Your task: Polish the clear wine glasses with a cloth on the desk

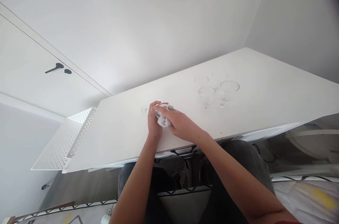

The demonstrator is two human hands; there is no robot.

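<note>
Above the white table point(124, 135), my two hands are close together around a glass and a cloth. My left hand point(154, 119) is closed on a clear stemmed glass; its round foot point(145, 110) shows to the left of my fingers, and the rest is mostly hidden. A crumpled whitish cloth point(164, 121) is bunched between my palms, with my right hand point(184, 125) closed over it against the glass. Whether the cloth goes inside the bowl, I cannot tell. To the right, several clear stemmed glasses point(207, 91) stand grouped on the table.
A white perforated panel point(59, 146) is attached at the table's left end. Walls rise behind and to the right, with a door and black handle point(57, 66) at far left. My legs are under the front edge, near a black drawer handle point(185, 151).
</note>
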